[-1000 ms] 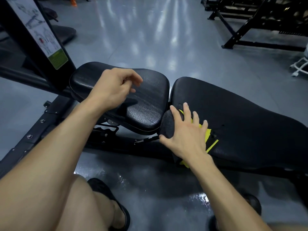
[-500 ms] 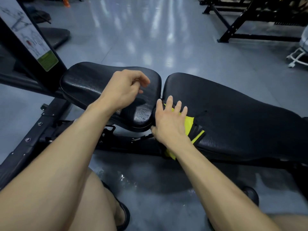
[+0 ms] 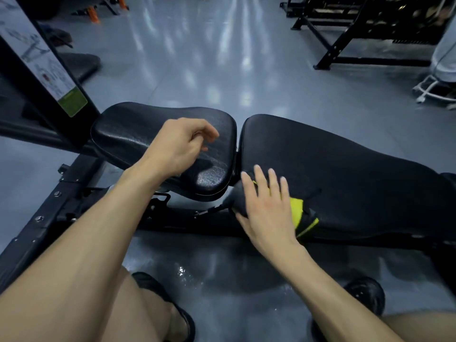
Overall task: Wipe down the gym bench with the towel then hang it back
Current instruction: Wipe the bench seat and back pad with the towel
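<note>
The bench is black and bumpy. The towel is bright yellow-green with black. The floor is shiny grey, and the label is green.

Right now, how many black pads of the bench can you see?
2. The seat pad lies at left, under the left hand; the long back pad lies at right, where the right hand presses the towel.

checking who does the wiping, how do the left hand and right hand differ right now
The left hand hangs above the seat pad with fingers loosely curled, holding nothing; the right hand lies flat with straight fingers. The left hand touches no cloth; the right hand presses the yellow and black towel onto the back pad. Both are bare.
</note>
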Available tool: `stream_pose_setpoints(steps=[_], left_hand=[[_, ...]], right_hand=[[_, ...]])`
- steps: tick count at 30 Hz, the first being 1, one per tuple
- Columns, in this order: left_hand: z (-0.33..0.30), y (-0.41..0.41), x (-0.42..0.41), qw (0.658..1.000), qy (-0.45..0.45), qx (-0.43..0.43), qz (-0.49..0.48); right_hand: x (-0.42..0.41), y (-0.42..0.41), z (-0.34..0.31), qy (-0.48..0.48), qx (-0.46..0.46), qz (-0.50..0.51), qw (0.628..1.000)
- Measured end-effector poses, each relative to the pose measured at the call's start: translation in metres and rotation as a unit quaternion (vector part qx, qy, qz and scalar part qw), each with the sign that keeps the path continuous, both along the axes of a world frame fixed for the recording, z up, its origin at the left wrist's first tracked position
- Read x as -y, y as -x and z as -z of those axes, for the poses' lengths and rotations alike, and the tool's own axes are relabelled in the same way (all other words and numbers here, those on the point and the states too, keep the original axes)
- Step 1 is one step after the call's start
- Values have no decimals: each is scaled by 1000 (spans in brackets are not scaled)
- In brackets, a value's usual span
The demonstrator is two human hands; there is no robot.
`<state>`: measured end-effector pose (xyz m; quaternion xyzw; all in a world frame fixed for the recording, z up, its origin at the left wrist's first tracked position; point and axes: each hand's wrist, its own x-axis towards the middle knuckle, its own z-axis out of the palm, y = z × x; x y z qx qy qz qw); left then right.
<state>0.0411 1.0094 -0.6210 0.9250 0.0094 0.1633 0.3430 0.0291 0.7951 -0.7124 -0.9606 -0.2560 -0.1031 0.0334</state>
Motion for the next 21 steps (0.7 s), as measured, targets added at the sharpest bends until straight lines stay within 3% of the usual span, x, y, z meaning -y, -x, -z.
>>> stream_pose_setpoints(steps=[5, 10, 15, 18, 21], left_hand=[[0, 2, -2, 1000, -2, -6, -1], [2, -1, 2, 1000, 12, -26, -1], [2, 3, 14, 999, -19, -27, 32], [2, 8, 14, 998, -46, -23, 42], [0, 9, 11, 998, -46, -22, 40]], right_hand=[[-24, -17, -4, 17, -6, -33, 999], [51, 1, 23, -74, 28, -67, 995], [112, 7, 47, -185, 43, -7, 982], [89, 22, 53, -212, 78, 15, 974], [27, 24, 42, -168, 97, -12, 981]])
